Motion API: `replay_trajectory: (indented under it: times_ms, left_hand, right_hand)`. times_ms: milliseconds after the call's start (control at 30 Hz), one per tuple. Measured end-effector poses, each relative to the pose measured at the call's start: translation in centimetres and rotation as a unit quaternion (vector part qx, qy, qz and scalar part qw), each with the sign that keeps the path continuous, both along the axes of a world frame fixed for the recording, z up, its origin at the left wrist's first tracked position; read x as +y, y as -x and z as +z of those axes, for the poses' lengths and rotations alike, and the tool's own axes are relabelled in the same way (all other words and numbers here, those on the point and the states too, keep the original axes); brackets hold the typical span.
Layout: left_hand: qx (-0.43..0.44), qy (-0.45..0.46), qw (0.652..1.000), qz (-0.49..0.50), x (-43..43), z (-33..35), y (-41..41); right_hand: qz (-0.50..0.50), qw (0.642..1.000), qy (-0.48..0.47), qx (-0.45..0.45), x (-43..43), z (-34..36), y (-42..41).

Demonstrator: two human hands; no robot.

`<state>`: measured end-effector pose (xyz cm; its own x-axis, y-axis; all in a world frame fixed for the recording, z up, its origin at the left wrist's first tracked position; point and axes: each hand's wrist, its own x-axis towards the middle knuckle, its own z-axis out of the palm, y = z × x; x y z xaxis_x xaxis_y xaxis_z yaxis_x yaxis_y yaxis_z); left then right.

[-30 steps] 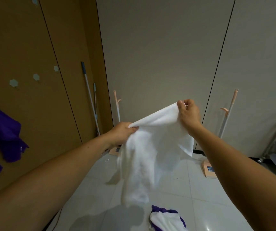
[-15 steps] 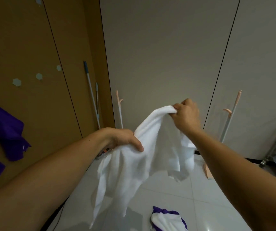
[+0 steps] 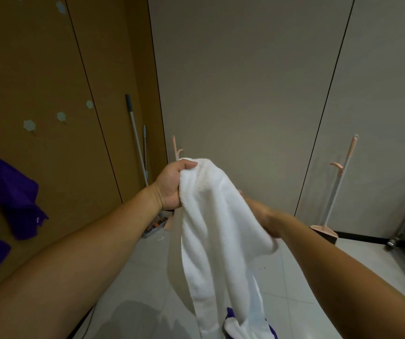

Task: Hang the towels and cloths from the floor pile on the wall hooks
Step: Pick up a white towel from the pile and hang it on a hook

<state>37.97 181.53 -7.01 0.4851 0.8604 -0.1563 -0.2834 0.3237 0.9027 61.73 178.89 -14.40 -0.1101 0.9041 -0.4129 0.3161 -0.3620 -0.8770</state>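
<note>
left hand (image 3: 172, 184) grips the white towel (image 3: 211, 216) up top; right hand (image 3: 262, 216) blurred, grip unclear; next, probably a free wall hook (image 3: 29, 124).

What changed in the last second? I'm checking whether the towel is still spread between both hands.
The left hand rose and now grips the bunched top of the white towel, which hangs gathered, no longer spread. The right hand dropped beside it; its grip is hidden. The hung purple cloths and the floor pile stayed.
</note>
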Motion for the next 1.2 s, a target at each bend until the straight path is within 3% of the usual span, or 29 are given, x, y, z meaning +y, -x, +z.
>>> replay_trajectory:
  times_ms: [100,167,233,300,400,533,667,800,967,1067,1200]
  left_hand:
    - [-0.020,0.000,0.999,0.032,0.0,-0.2,-0.2]
    - [-0.039,-0.007,0.998,0.041,0.1,-0.2,-0.2]
    - [-0.041,-0.009,0.998,0.045,0.2,-0.2,-0.2]
    - [-0.037,-0.015,0.998,0.043,0.1,0.2,-0.2]
    - [-0.020,-0.041,0.998,0.035,0.5,0.7,0.6]
    - [0.116,-0.031,0.986,0.115,2.2,0.7,3.9]
    - [0.279,-0.002,0.933,0.226,3.3,-0.7,7.6]
    - [0.311,-0.003,0.909,0.277,3.8,-2.1,8.8]
    - [0.432,-0.047,0.841,0.322,4.2,-3.2,9.3]
    - [0.446,-0.028,0.835,0.322,4.6,-4.2,10.1]
    - [0.399,-0.009,0.845,0.355,4.8,-4.9,11.4]
  right_hand:
    - [0.043,0.991,0.129,0.000,-0.6,-1.1,-1.5]
    - [0.095,0.984,0.144,0.043,-0.9,-1.6,-1.6]
    - [0.070,0.986,0.093,0.124,-1.0,-2.0,-0.6]
    - [-0.028,0.986,0.009,0.163,-0.7,-2.0,0.5]
    - [-0.158,0.977,-0.060,0.128,-0.2,-0.9,1.7]
    - [-0.288,0.947,-0.084,0.111,0.7,1.1,-0.5]
    - [-0.366,0.918,-0.097,0.120,1.3,2.8,-2.9]
    - [-0.373,0.909,-0.121,0.140,1.8,4.1,-2.9]
    - [-0.355,0.913,-0.159,0.123,1.7,5.1,-2.1]
    - [-0.338,0.915,-0.182,0.124,1.8,5.3,-1.8]
    - [-0.317,0.921,-0.198,0.111,1.6,5.5,-1.0]
